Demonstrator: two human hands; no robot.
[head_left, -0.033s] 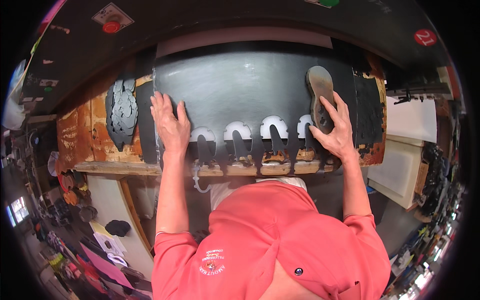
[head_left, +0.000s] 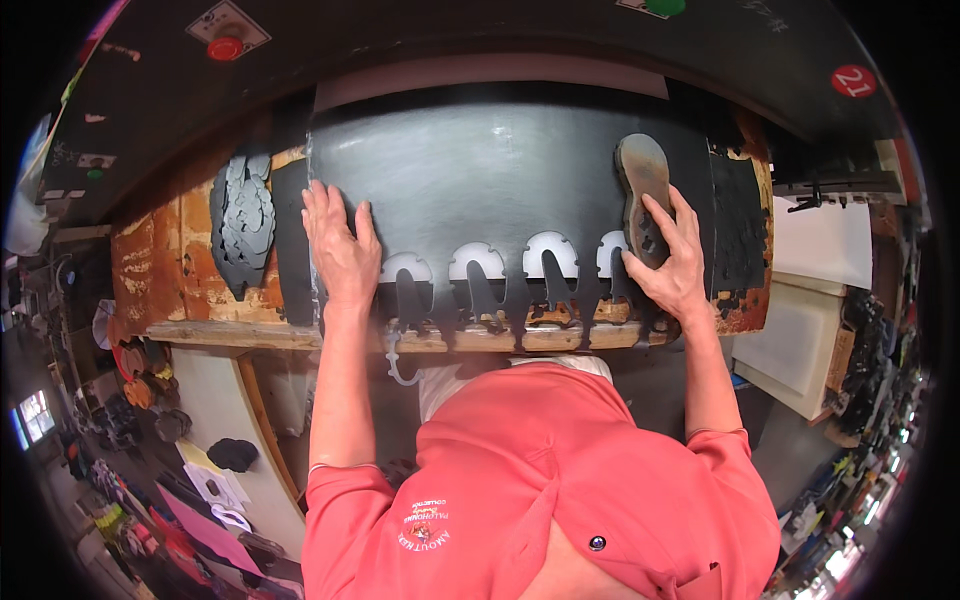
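Observation:
A dark, smooth sheet (head_left: 450,180) lies over the worn wooden board, and U-shaped notches run along its near edge. My left hand (head_left: 342,245) rests flat on the sheet's left side, fingers stretched out, holding nothing. On the right part of the sheet lies a sole-shaped cutting die (head_left: 642,165) with a worn grey-brown top, its long side running away from me. My right hand (head_left: 675,255) grips the near half of the die, thumb on its left and fingers along its right. The hand partly hides the die's near end.
A stack of grey cut pieces (head_left: 246,215) sits on the board at left. Beyond the sheet, a dark machine beam (head_left: 450,30) spans the far side, carrying a red button (head_left: 225,47) and a green button (head_left: 664,7). A white cabinet (head_left: 785,345) stands at right. Thin offcut strips (head_left: 403,370) hang over the wooden front edge.

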